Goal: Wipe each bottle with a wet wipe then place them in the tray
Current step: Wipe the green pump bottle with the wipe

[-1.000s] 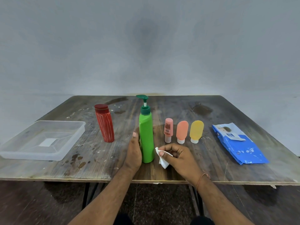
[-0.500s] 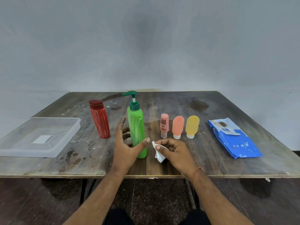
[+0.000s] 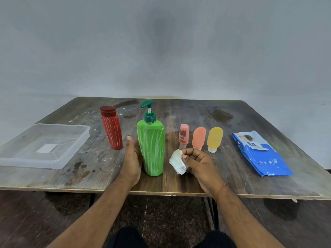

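Observation:
A tall green pump bottle [image 3: 151, 147] stands upright near the table's front edge. My left hand [image 3: 131, 158] lies against its left side, one digit pointing up and the other fingers reaching behind it out of sight. Just right of the bottle, not touching it, my right hand [image 3: 200, 163] pinches a crumpled white wet wipe [image 3: 178, 162]. A red bottle [image 3: 112, 129] stands to the left. Behind my right hand stand a small pink tube [image 3: 184, 136], an orange-pink tube [image 3: 198, 137] and a yellow tube [image 3: 215, 138]. The clear plastic tray [image 3: 78, 147] sits at the far left with nothing in it.
A blue pack of wet wipes [image 3: 261, 154] lies flat at the right, its flap lifted. The worn wooden table [image 3: 197, 113] stands against a plain grey wall. Dark floor shows below the front edge.
The green bottle has turned, its wide face now towards me. My left hand went from spread with the thumb in front to flat along the bottle's left side. My right hand lifted the wipe slightly.

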`<act>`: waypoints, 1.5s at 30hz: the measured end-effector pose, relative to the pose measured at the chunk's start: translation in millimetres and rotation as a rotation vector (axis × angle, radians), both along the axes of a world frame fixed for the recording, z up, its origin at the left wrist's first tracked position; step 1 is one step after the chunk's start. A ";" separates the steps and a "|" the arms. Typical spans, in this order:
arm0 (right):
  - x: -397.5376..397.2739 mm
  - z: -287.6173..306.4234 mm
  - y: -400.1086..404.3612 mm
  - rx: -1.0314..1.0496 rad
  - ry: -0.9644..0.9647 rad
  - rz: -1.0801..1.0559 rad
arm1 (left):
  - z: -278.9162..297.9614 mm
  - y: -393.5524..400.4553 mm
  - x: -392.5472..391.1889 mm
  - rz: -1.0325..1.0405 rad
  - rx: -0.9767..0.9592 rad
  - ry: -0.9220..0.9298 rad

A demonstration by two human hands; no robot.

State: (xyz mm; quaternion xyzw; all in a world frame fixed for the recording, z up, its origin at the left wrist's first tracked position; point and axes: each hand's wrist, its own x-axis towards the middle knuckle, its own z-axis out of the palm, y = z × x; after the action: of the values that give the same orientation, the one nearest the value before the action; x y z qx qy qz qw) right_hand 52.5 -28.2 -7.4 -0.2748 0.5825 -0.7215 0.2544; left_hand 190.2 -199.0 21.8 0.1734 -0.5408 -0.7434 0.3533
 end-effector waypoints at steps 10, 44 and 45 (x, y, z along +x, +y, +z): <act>-2.7 -1.2 -2.1 0.023 0.009 -0.001 | 0.2 -11.6 -8.4 -0.260 -0.013 0.001; 27.5 14.0 -11.2 0.070 0.375 -0.091 | -0.6 -19.2 -40.9 -0.059 0.297 -0.084; 28.1 13.3 -13.4 0.066 0.437 -0.113 | -0.8 -18.7 -42.1 -0.067 0.283 -0.084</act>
State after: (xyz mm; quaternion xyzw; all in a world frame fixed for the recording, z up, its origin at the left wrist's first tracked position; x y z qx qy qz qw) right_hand 80.6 -41.6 5.9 -0.3831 0.6616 -0.6383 0.0902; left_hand 148.1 -217.7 20.9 0.2342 -0.4506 -0.8156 0.2773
